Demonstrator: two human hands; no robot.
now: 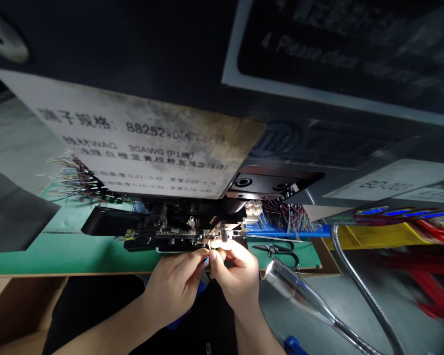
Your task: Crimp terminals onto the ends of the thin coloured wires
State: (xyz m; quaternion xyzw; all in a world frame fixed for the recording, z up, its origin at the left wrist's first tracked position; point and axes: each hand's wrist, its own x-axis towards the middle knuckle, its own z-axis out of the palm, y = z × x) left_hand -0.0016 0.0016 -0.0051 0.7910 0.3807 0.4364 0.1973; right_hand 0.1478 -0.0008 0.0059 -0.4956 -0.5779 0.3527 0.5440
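Both my hands meet at the front of a dark crimping machine [163,239], under bright lamp light. My left hand [175,281] pinches a small bundle of thin coloured wires [206,261], with blue and red ends poking out below the fingers. Beside it, my right hand [239,273] has thumb and forefinger closed on fine wire ends, a yellowish one among them, close to the machine's lit working point [224,234]. The fingers hide most of the bundle.
Scissors [277,250] with dark handles lie on the green mat [77,259], right of my hands. A metal gooseneck lamp [299,291] stands at right. Wire bundles [79,177] lie at left, more wires [290,214] behind. A yellow bin [385,235] sits right. The machine's labelled housing [163,143] overhangs.
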